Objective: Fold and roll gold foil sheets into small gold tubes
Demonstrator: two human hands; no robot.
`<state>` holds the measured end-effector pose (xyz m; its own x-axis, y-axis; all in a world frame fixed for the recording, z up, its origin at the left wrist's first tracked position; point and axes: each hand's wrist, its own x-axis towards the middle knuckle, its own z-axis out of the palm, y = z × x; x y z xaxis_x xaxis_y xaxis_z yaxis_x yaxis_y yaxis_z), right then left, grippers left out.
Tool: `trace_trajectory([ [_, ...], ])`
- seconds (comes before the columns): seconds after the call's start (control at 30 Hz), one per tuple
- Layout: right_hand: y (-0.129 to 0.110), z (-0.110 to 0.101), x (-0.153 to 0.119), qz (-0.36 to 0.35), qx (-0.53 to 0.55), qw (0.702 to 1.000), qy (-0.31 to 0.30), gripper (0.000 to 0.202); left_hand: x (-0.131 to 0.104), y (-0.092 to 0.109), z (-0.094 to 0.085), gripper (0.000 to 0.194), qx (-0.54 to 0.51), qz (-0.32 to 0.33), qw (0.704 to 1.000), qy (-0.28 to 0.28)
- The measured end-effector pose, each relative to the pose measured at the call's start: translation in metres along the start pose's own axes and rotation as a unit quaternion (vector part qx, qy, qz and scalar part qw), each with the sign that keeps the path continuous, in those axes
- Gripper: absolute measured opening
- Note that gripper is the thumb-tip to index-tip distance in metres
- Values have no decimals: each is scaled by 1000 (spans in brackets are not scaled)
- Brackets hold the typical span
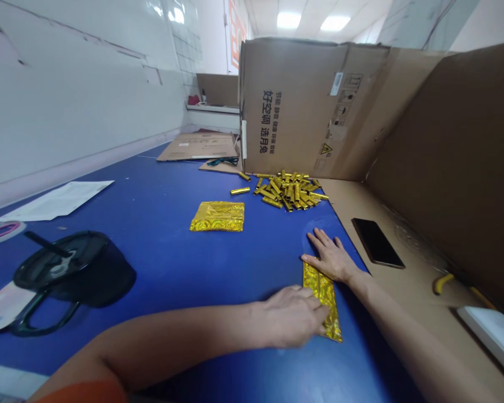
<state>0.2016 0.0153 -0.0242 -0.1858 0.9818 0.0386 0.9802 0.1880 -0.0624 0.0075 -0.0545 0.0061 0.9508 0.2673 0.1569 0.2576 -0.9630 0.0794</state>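
Note:
A flat, shiny gold foil packet (331, 311) with a lengthwise crease lies on the blue table near its right edge. My right hand (331, 255) rests flat on its far end, fingers spread towards the gold pile. Over the near half of the packet is my left hand (296, 317), its fingers curled closed against the foil; their tips are partly hidden and a little blurred. A second gold foil packet (218, 216) lies further left. Many small gold foil tubes (292, 190) are heaped at the far right of the table, with a few lying loose beside the heap.
A large cardboard box (294, 112) stands behind the heap, with a cardboard wall at right. A phone (378, 242) lies on the cardboard beside the table. On the left are a dark lidded mug (88, 274) with a straw, a paper sheet (59, 200) and a tape roll (2, 232).

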Motion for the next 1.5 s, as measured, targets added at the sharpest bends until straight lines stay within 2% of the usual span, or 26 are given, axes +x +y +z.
trace_trajectory([
  [0.1, -1, 0, 0, 0, 1, 1000, -2, 78, 10, -6, 0, 18, 13, 25, 1000, 9],
  [0.27, -1, -1, 0, 2, 4, 1000, 0, 78, 18, -11, 10, 9, 39, 38, 998, 17],
  [0.4, -2, -1, 0, 8, 0, 1000, -6, 78, 16, -10, 12, 17, 39, 13, 998, 39],
  [0.47, -3, -2, 0, 10, -3, 1000, -8, 78, 16, -9, 12, 20, 41, 23, 997, 54],
  [0.7, -3, -2, 0, 12, -8, 1000, -7, 78, 18, -11, 17, 13, 47, 60, 996, 56],
  [0.93, -2, -1, 0, 12, -9, 1000, -3, 77, 17, -7, 25, 16, 58, 69, 993, 78],
  [1.2, -2, 0, 0, 15, -13, 1000, -1, 77, 10, 4, 23, 15, 40, 11, 996, 75],
  [1.5, 4, 1, 2, 16, -9, 1000, 14, 71, 12, -2, 25, 25, 48, 68, 995, 59],
])
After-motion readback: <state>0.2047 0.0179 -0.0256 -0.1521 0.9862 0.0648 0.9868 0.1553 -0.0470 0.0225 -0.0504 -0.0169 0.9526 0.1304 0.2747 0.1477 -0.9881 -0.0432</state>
